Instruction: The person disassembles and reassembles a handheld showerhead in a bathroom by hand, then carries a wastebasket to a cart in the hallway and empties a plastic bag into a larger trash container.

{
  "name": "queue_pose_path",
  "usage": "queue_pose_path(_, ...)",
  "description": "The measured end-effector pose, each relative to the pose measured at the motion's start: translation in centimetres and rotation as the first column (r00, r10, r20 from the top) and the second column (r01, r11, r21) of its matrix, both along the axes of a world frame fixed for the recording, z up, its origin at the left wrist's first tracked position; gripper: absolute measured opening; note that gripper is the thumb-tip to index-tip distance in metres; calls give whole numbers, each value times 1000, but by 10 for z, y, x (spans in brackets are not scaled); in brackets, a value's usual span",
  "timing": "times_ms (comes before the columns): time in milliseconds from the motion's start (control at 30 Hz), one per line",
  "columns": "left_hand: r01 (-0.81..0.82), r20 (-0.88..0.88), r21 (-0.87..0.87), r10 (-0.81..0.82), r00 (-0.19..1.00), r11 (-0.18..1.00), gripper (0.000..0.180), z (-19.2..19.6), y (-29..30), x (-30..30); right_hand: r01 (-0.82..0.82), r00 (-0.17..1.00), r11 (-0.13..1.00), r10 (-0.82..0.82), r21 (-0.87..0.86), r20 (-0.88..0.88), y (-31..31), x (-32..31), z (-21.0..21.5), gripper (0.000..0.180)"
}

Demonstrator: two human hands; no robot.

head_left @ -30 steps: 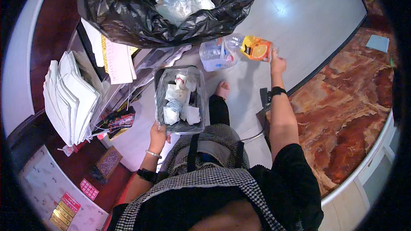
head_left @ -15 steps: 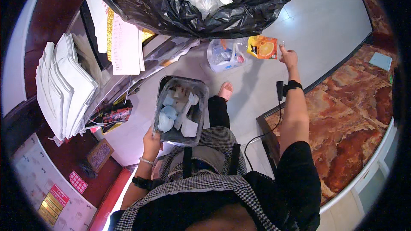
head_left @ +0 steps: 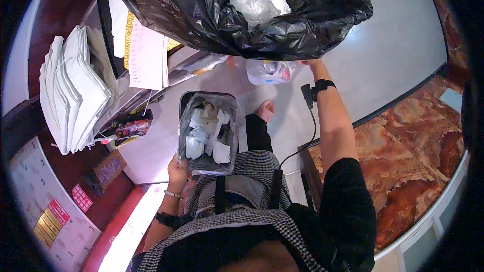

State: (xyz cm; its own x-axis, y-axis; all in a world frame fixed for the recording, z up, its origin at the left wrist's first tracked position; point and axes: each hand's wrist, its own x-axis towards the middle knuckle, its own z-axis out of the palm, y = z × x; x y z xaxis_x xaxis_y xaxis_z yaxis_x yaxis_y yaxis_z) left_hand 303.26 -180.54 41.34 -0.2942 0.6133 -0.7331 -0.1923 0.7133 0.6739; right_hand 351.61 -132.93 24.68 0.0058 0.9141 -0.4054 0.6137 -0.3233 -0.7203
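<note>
My left hand (head_left: 177, 172) grips the near left rim of a small dark trash bin (head_left: 209, 93). A translucent liner lines the bin, and crumpled white tissues (head_left: 196, 142) lie inside it. My right hand (head_left: 315, 65) is stretched forward, by the near edge of a large black garbage bag (head_left: 322, 43); its fingers are mostly hidden behind that edge. Beside that hand, a clear plastic bag (head_left: 269, 74) with things in it shows below the black bag. White and clear plastic waste (head_left: 252, 2) sits in the black bag's open mouth.
To the left, folded white cloths (head_left: 75, 90) and pink paper sheets (head_left: 147, 60) rest on a shelf. A brown marbled counter (head_left: 398, 156) curves along the right. A black cable (head_left: 313, 126) hangs from my right wrist. My pink slipper (head_left: 267, 111) stands on pale floor tiles.
My right hand has moved left to the black bag's edge, and the orange packet beside it has gone out of sight. The bin has shifted slightly left in view, still in my left hand.
</note>
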Motion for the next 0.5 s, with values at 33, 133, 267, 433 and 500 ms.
queue_pose_path(33, -33, 24, -15, 34, 999, 999, 13, 5, 4, 3, 47, 998, 998, -46, -31, 35, 3, 2, -2, 50)
queue_pose_path(133, -85, 74, -24, 86, 994, 996, 10, 19, 15, 10, -18, 938, 993, -24, 118, 345, 13, -1, -4, 55)
queue_pose_path(267, 20, 3, 41, -20, 1000, 999, 9, 31, 13, 11, -7, 853, 1000, -6, 22, 522, -13, 21, 24, 58)
queue_pose_path(433, 24, -15, 110, -22, 1000, 994, 10, 30, 12, 10, 337, 839, 941, -282, -39, 465, -64, -21, 95, 59)
queue_pose_path(500, 125, -40, 120, -121, 992, 985, 11, 53, 21, -3, 286, 656, 940, -333, 185, 677, -100, 5, 101, 58)
